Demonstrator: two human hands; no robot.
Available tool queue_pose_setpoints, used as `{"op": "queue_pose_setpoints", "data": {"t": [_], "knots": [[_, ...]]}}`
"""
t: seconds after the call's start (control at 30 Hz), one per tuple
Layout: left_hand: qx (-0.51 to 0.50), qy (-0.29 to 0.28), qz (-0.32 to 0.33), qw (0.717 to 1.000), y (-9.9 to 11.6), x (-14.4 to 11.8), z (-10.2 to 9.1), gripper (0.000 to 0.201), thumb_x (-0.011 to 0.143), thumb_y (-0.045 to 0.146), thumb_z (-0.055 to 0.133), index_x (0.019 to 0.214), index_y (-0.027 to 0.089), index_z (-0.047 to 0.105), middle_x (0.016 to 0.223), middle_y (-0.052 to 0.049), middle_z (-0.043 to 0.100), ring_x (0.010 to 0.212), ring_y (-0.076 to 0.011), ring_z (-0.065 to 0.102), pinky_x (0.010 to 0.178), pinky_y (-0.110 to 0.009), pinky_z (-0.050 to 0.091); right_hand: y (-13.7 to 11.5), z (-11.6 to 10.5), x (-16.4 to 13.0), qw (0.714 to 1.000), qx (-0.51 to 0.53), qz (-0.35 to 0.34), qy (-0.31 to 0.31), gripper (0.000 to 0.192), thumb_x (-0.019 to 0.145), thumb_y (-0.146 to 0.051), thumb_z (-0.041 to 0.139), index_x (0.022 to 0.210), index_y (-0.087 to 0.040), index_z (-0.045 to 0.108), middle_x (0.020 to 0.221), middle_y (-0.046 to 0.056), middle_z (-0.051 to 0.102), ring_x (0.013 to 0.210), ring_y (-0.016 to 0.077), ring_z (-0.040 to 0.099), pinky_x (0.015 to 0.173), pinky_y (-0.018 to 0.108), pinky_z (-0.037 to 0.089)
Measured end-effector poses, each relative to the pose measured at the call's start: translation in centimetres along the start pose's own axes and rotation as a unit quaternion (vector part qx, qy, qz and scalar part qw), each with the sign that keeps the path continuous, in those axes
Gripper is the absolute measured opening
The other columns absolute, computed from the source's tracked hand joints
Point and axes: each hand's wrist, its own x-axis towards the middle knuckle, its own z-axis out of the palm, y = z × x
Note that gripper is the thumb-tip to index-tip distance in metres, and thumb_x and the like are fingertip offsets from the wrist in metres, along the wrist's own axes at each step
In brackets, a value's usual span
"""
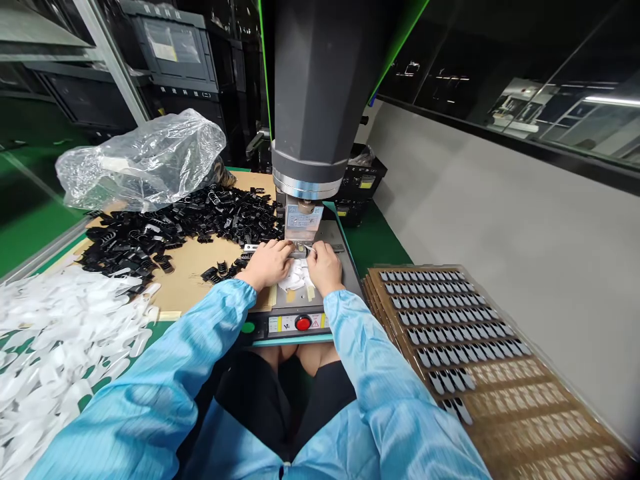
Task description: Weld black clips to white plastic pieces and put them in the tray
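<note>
My left hand (pixel 271 263) rests at the left of a small metal fixture (pixel 300 247) on the machine bed. Its fingers are bent together at the fixture, and what they grip is hidden. From the other side, my right hand (pixel 325 268) has its thumb and fingers closed, with a thin white plastic piece (pixel 310 248) showing at the tips. Directly above both hands is the press machine's metal tool head (pixel 303 220). Between my wrists lies a small heap of white plastic pieces (pixel 297 275) on the bed.
Black plastic clips (pixel 200 223) pile up at the left, with a clear plastic bag (pixel 145 160) behind. Many white pieces (pixel 60 347) cover the near left. Stacked trays (pixel 450 333) with rows of parts stand at the right. A red button (pixel 303 323) faces me.
</note>
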Motion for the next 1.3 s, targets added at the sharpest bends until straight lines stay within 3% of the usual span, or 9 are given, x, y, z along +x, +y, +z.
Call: {"op": "queue_pose_setpoints", "data": {"t": [0.2, 0.43, 0.63, 0.97, 1.07, 1.17, 1.3], "knots": [[0.039, -0.019, -0.018, 0.999, 1.0, -0.3, -0.2, 0.055, 0.109, 0.044, 0.038, 0.155, 0.02, 0.054, 0.161, -0.013, 0.055, 0.133, -0.0367, 0.052, 0.103, -0.053, 0.043, -0.1, 0.5, 0.6, 0.994, -0.091, -0.066, -0.006, 0.032, 0.111, -0.026, 0.038, 0.111, -0.02, 0.07, 0.109, 0.012, 0.063, 0.096, 0.0254, 0.055, 0.086, 0.035, 0.04], [0.04, -0.031, -0.03, 0.998, 1.2, -0.1, -0.1, 0.057, 0.109, 0.047, 0.038, 0.159, 0.023, 0.049, 0.163, -0.012, 0.052, 0.136, -0.0355, 0.051, 0.109, -0.051, 0.042, -1.5, -0.3, 0.6, 0.976, -0.162, -0.111, -0.094, 0.032, 0.108, -0.022, 0.042, 0.119, -0.021, 0.072, 0.118, 0.014, 0.064, 0.106, 0.0286, 0.051, 0.087, 0.04, 0.038], [0.024, -0.024, -0.035, 0.999, 1.2, -0.1, 0.4, 0.058, 0.108, 0.046, 0.039, 0.16, 0.022, 0.049, 0.165, -0.013, 0.05, 0.139, -0.0354, 0.05, 0.113, -0.05, 0.041, -2.4, -1.8, 0.6, 0.965, -0.18, -0.116, -0.149, 0.046, 0.106, -0.02, 0.043, 0.149, -0.022, 0.06, 0.126, 0.016, 0.062, 0.114, 0.0313, 0.048, 0.09, 0.043, 0.038], [0.041, -0.029, -0.037, 0.998, 2.2, -0.1, -0.2, 0.059, 0.107, 0.044, 0.041, 0.158, 0.017, 0.053, 0.166, -0.016, 0.05, 0.136, -0.039, 0.053, 0.107, -0.056, 0.043, -3.1, -2.7, 1.0, 0.952, -0.21, -0.106, -0.194, 0.057, 0.103, -0.019, 0.047, 0.159, -0.022, 0.05, 0.131, 0.019, 0.06, 0.121, 0.0336, 0.046, 0.097, 0.046, 0.038], [0.027, -0.021, -0.038, 0.999, 2.2, -1.5, -0.9, 0.057, 0.106, 0.042, 0.045, 0.157, 0.018, 0.054, 0.165, -0.015, 0.05, 0.136, -0.0382, 0.053, 0.108, -0.055, 0.044, -3.2, -3.5, 0.9, 0.954, -0.204, -0.092, -0.2, 0.057, 0.101, -0.018, 0.049, 0.157, -0.028, 0.053, 0.131, 0.018, 0.059, 0.12, 0.0332, 0.047, 0.096, 0.045, 0.039], [0.008, 0.01, -0.064, 0.998, 0.1, -4.5, -2.3, 0.054, 0.105, 0.037, 0.046, 0.155, 0.019, 0.055, 0.162, -0.013, 0.054, 0.139, -0.0357, 0.052, 0.111, -0.052, 0.044, -3.2, -4.0, 0.9, 0.954, -0.199, -0.083, -0.207, 0.057, 0.1, -0.014, 0.048, 0.154, -0.03, 0.056, 0.129, 0.017, 0.059, 0.119, 0.0335, 0.049, 0.094, 0.044, 0.039], [0.013, 0.044, -0.215, 0.975, -4.5, -10.1, -4.4, 0.048, 0.102, 0.028, 0.047, 0.147, 0.018, 0.061, 0.148, -0.016, 0.064, 0.133, -0.036, 0.057, 0.109, -0.052, 0.047, -3.3, -3.8, 1.3, 0.953, -0.196, -0.074, -0.219, 0.061, 0.098, -0.009, 0.048, 0.155, -0.029, 0.056, 0.129, 0.018, 0.058, 0.119, 0.034, 0.049, 0.093, 0.043, 0.039]]}}
